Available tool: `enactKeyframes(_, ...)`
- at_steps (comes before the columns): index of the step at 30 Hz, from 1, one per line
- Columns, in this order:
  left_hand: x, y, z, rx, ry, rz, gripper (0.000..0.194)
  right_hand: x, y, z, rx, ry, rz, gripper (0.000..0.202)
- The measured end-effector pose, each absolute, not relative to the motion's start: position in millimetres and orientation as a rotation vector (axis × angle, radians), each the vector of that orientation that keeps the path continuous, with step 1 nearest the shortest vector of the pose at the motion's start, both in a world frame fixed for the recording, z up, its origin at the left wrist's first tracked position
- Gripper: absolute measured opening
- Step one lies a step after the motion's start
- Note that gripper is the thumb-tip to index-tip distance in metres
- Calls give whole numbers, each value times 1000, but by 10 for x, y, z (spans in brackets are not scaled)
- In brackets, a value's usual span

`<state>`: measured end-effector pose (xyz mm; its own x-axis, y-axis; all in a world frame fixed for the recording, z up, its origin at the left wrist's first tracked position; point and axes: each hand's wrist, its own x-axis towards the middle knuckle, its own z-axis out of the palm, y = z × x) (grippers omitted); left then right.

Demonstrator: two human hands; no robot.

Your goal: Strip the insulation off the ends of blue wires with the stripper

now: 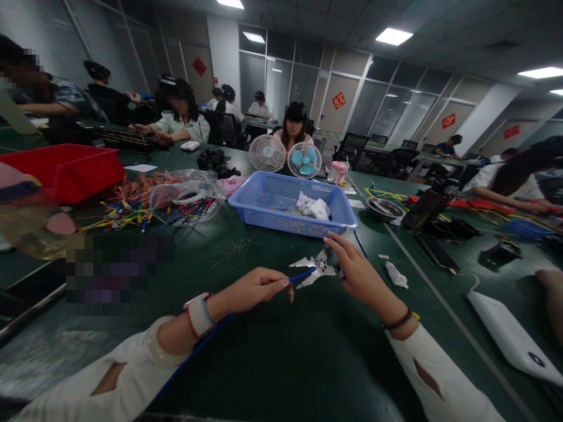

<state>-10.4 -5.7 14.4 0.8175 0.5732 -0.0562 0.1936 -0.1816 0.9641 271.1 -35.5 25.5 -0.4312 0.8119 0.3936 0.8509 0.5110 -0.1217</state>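
My left hand (259,288) pinches a blue wire (302,276) close to its end, with the rest of the wire trailing back under my left forearm. In my right hand (358,272) is a pair of wire strippers (322,265), its jaws spread and pointing left. The wire's end lies between those jaws, near the pivot. My right fingers wrap the handles, which are mostly hidden. Just beyond the tool stands a blue plastic basket (290,224) holding small coloured scraps and crumpled white paper.
Thin wire strands (240,249) lie left of the tool. Further left are a bag of cables (189,199) and a red bin (83,176). A white power bank (512,334), a phone (437,253) and crumpled tissue (396,275) are on the right. Co-workers sit around.
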Motion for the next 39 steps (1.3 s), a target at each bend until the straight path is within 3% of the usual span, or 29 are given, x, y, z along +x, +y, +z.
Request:
enactKeyframes(21, -164, -25, 177, 1659, 481, 264, 44, 2660, -408, 321, -1250, -2501, 55, 104)
enactKeyframes(39, -162, -19, 127, 1560, 426, 318, 41, 2638, -418, 269, -1279, -2435, 59, 89)
